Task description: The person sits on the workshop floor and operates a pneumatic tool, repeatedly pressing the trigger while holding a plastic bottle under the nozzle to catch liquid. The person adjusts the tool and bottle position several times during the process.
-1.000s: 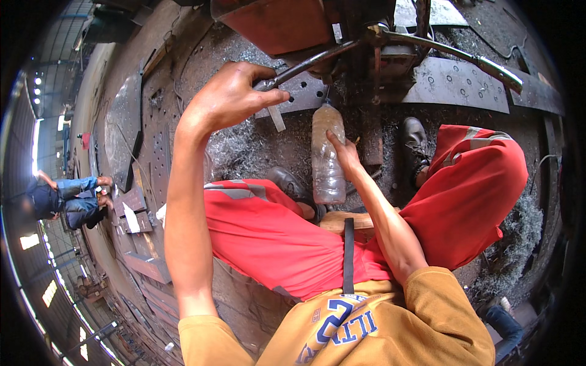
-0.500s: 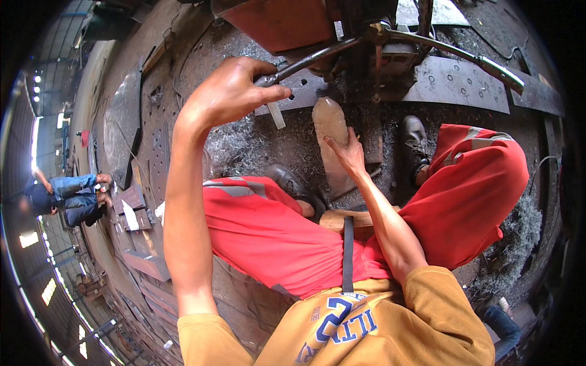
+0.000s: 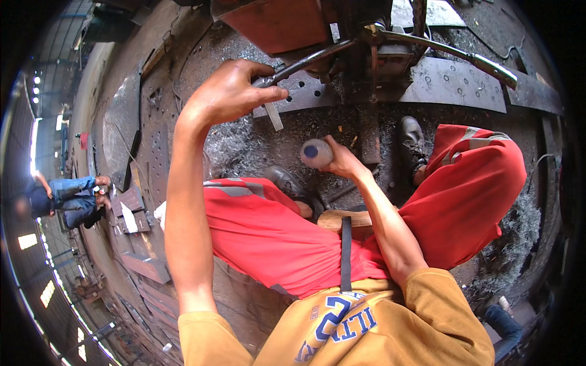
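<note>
My left hand [image 3: 235, 91] is closed round the end of a dark metal lever [image 3: 305, 61] that runs to the hub of a machine [image 3: 372, 43]. Lower and to the right, my right hand [image 3: 343, 157] grips a plastic bottle [image 3: 317, 154] by its side. The bottle stands roughly upright, its dark blue cap towards me, and its lower part is hidden beneath the top. Under the machine lies a grey metal plate [image 3: 452, 85] with drilled holes and round marks.
A second lever [image 3: 482, 61] sticks out to the right. Metal shavings [image 3: 235, 146] cover the ground around my shoes [image 3: 412, 140]. A wooden block [image 3: 342, 221] is between my legs. Far left, another person [image 3: 67, 192] is near metal pieces; a blue-clothed limb [image 3: 503, 329] shows lower right.
My right hand has drawn the bottle back from the plate and tipped it from lying slanted to upright, cap towards me. My left hand stays on the lever.
</note>
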The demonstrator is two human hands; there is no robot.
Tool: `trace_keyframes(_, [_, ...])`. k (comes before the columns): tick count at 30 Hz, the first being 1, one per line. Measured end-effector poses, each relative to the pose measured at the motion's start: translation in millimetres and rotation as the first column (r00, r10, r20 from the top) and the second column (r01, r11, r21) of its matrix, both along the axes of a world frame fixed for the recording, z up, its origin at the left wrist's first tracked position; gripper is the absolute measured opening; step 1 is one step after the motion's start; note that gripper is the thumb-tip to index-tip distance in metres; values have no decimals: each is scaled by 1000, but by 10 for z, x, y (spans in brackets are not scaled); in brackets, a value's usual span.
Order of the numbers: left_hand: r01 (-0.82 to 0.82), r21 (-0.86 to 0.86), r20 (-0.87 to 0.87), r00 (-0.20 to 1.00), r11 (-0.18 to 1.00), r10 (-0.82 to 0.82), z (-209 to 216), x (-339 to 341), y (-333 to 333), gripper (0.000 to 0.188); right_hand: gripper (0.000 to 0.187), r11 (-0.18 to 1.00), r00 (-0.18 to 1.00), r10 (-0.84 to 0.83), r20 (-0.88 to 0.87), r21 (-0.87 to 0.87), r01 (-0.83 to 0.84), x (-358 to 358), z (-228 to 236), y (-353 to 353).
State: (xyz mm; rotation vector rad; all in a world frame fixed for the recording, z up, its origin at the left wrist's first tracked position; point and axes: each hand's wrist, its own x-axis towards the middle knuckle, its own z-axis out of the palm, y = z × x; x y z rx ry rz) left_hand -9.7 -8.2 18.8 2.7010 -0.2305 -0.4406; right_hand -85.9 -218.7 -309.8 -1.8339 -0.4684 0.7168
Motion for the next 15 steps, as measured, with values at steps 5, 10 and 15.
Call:
trace_keyframes(5, [-54, -2, -111, 992, 999, 53, 79, 26, -80, 54, 83, 858, 954, 300, -14, -434, -276, 213, 208, -176])
trace_keyframes(10, [-97, -51, -134, 987, 994, 89, 29, -41, 11, 55, 28, 927, 990, -56, 127, 374, 5, 413, 2232, -228])
trace_keyframes(15, [10, 3, -72, 997, 1000, -10, 123, -1, -87, 56, 22, -240, 884, 337, 323, 938, -251, 25, 3283, -557])
